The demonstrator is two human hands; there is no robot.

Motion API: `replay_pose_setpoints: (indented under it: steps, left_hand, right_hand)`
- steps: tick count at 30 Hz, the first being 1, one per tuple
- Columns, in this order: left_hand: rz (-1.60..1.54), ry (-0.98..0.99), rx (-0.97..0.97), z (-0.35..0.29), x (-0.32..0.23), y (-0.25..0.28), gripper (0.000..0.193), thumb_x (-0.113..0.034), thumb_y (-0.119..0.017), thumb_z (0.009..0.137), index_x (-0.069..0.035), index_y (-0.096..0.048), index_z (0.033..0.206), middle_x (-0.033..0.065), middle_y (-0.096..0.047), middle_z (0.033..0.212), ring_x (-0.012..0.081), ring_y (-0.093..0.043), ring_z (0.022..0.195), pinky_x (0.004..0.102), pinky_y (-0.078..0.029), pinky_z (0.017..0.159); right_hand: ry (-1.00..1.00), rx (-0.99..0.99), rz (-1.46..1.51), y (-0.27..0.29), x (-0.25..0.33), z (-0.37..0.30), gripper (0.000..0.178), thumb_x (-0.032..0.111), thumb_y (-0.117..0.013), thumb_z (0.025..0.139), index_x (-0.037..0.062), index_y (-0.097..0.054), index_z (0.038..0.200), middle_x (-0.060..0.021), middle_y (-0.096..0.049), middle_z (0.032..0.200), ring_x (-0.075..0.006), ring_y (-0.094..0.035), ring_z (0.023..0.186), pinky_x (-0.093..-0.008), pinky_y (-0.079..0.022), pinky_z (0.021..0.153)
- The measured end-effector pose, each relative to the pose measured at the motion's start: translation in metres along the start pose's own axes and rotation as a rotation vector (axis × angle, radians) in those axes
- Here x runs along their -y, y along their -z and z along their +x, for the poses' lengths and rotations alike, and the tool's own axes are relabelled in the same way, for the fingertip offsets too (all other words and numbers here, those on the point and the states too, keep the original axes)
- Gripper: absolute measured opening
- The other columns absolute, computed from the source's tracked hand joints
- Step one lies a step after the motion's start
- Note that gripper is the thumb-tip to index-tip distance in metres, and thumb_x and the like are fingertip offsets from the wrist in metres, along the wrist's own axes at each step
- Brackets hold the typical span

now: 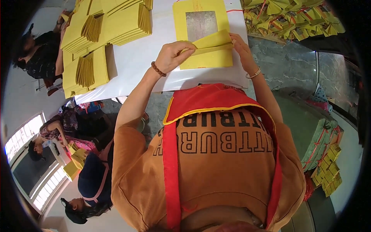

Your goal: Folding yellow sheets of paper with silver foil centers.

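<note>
A strip of folded yellow paper (212,41) is held between my hands, its upper flap standing up at a slant. My left hand (172,56) pinches the left end between thumb and fingers. At the right end my right hand (243,53) grips the edge, with its fingertips partly hidden by the paper. Beneath lies a flat yellow sheet (181,23) bearing a silver-grey square (201,21), whose lower part the folded paper covers. It rests close to the near edge of the white-covered table (154,50).
Stacks of folded yellow paper (102,63) stand on the table's left. A pile of yellow paper pieces with red ties (293,21) lies at the far right. Green-wrapped bales (297,123) sit on the floor right of me. Several people, one in dark clothes (92,178), are at the left.
</note>
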State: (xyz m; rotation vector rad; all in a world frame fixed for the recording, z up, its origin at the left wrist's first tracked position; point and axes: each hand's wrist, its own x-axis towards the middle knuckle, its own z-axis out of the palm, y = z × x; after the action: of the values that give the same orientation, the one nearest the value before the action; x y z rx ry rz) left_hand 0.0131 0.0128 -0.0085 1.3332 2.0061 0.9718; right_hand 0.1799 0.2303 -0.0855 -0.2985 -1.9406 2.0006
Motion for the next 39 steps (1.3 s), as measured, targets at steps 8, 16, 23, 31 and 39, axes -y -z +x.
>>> replay_pose_setpoints:
  steps: [8, 16, 23, 31, 39]
  left_hand:
    - [-0.179, -0.073, -0.003, -0.001, 0.012, -0.002, 0.019, -0.013, -0.055, 0.09, -0.001, -0.064, 0.101, 0.005, -0.066, 0.089, 0.0096, -0.058, 0.078, 0.024, -0.047, 0.072]
    - [-0.255, 0.18, 0.016, 0.001, 0.015, 0.003, 0.019, -0.016, -0.059, 0.089, 0.001, -0.064, 0.096, -0.0012, -0.059, 0.073, 0.0045, -0.049, 0.067, 0.0204, -0.041, 0.061]
    - [-0.319, 0.181, 0.016, 0.002, 0.019, 0.0, 0.016, -0.015, -0.061, 0.083, 0.0, -0.066, 0.088, -0.0021, -0.054, 0.062, 0.0037, -0.043, 0.056, 0.0209, -0.036, 0.051]
    - [-0.415, 0.256, 0.107, 0.005, 0.016, 0.004, 0.014, -0.012, -0.06, 0.082, 0.001, -0.065, 0.082, -0.0013, -0.056, 0.066, 0.0044, -0.047, 0.06, 0.021, -0.039, 0.054]
    - [-0.393, 0.221, 0.147, 0.007, 0.014, 0.008, 0.015, -0.012, -0.06, 0.081, 0.002, -0.065, 0.083, 0.0003, -0.058, 0.068, 0.0053, -0.05, 0.062, 0.0213, -0.041, 0.056]
  right_hand:
    - [-0.021, 0.005, 0.021, -0.003, 0.005, 0.0, 0.029, 0.02, -0.049, 0.093, -0.0002, -0.056, 0.113, -0.0051, -0.048, 0.121, -0.0142, -0.046, 0.111, -0.0273, -0.035, 0.095]
    - [-0.017, -0.005, 0.051, -0.002, -0.001, 0.0, 0.026, 0.017, -0.053, 0.091, 0.0026, -0.057, 0.112, -0.0033, -0.049, 0.119, -0.0119, -0.049, 0.105, -0.0267, -0.039, 0.091]
    - [-0.104, 0.031, 0.05, -0.003, 0.008, 0.0, 0.029, 0.019, -0.049, 0.092, 0.0039, -0.055, 0.117, -0.0029, -0.047, 0.124, -0.0125, -0.045, 0.114, -0.0277, -0.032, 0.099]
    - [-0.054, 0.074, -0.007, -0.003, 0.006, 0.001, 0.035, 0.011, -0.059, 0.085, 0.0061, -0.053, 0.118, -0.001, -0.045, 0.124, -0.0122, -0.047, 0.111, -0.0282, -0.037, 0.095]
    - [0.006, 0.081, -0.09, -0.001, 0.003, 0.002, 0.032, 0.009, -0.058, 0.085, 0.0088, -0.054, 0.117, -0.0005, -0.046, 0.125, -0.0131, -0.048, 0.11, -0.0302, -0.039, 0.095]
